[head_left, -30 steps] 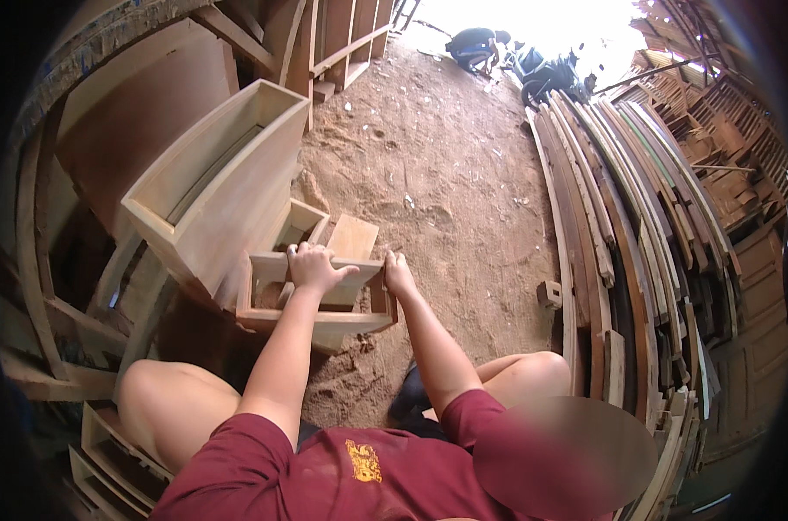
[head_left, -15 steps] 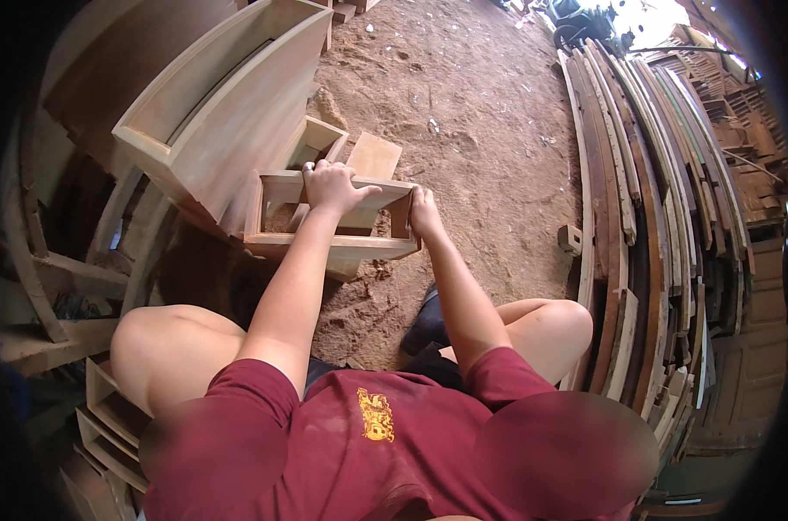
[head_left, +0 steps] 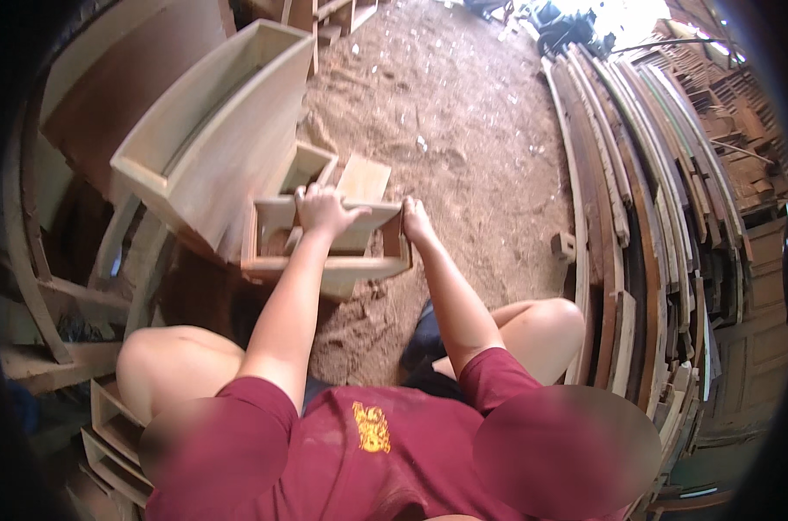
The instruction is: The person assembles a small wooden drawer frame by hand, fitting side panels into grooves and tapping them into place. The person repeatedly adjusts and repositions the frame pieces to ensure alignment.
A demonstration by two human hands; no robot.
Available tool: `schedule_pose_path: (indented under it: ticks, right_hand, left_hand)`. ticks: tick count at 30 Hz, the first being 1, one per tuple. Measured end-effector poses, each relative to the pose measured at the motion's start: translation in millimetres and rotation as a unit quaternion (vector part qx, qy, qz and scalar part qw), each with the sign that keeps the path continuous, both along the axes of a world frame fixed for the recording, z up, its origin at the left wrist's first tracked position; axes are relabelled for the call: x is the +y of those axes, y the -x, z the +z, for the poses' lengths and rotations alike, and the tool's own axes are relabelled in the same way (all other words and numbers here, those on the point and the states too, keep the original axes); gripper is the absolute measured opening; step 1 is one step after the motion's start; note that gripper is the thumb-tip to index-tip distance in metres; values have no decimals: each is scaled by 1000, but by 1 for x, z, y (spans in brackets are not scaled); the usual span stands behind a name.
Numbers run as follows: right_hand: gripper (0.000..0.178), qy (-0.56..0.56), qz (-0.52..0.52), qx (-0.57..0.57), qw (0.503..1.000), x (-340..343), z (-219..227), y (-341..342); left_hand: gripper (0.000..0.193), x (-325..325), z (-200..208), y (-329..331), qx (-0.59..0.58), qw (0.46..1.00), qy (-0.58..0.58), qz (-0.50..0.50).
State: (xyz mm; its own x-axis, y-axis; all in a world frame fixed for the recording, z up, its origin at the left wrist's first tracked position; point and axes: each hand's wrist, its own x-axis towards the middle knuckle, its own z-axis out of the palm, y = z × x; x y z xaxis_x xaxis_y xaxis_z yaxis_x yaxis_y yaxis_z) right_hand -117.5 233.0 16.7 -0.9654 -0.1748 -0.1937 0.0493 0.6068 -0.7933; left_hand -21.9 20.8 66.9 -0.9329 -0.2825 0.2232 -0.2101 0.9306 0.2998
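A small open wooden box frame (head_left: 359, 266) lies in front of me, its inside partly showing. My left hand (head_left: 320, 213) is closed over its far board, fingers over the edge and thumb stretched to the right. At the far right corner, my right hand (head_left: 416, 220) is closed against the end board, fingertips bent over the edge. Whether anything thin lies under those fingers is hidden. A tall pale wooden carcass (head_left: 229, 143) stands just left of the frame. Behind the frame are another small wooden box (head_left: 311, 165) and a flat light board (head_left: 364, 177).
Long planks (head_left: 615, 191) are stacked along the right, with a small wood block (head_left: 563, 247) beside them. Sandy ground (head_left: 463, 156) stretches ahead, dotted with pale scraps. Wooden drawers (head_left: 116, 434) sit by my left knee. Dark wooden framework (head_left: 73, 278) stands at the left.
My view has shifted slightly, so the box frame appears a little lower and further left. My right hand has slid slightly away from me along the end board. My left hand keeps its hold.
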Motion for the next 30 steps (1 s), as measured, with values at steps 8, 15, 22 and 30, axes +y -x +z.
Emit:
schedule_pose_path:
  ticks: [8, 15, 22, 30]
  right_hand:
    - [75, -82, -3, -62, 995, -2, -14, -40]
    - [63, -90, -18, -23, 996, -8, 10, 15]
    - [36, -228, 244, 48, 941, 7, 102, 52]
    - [24, 447, 179, -297, 824, 5, 258, -8]
  left_hand:
    - [68, -17, -6, -10, -17, 999, -30, 23]
    - [73, 7, 3, -3, -38, 999, -7, 8]
    - [71, 14, 19, 1, -145, 987, -61, 19]
    - [40, 42, 166, -11, 165, 800, -568, -104]
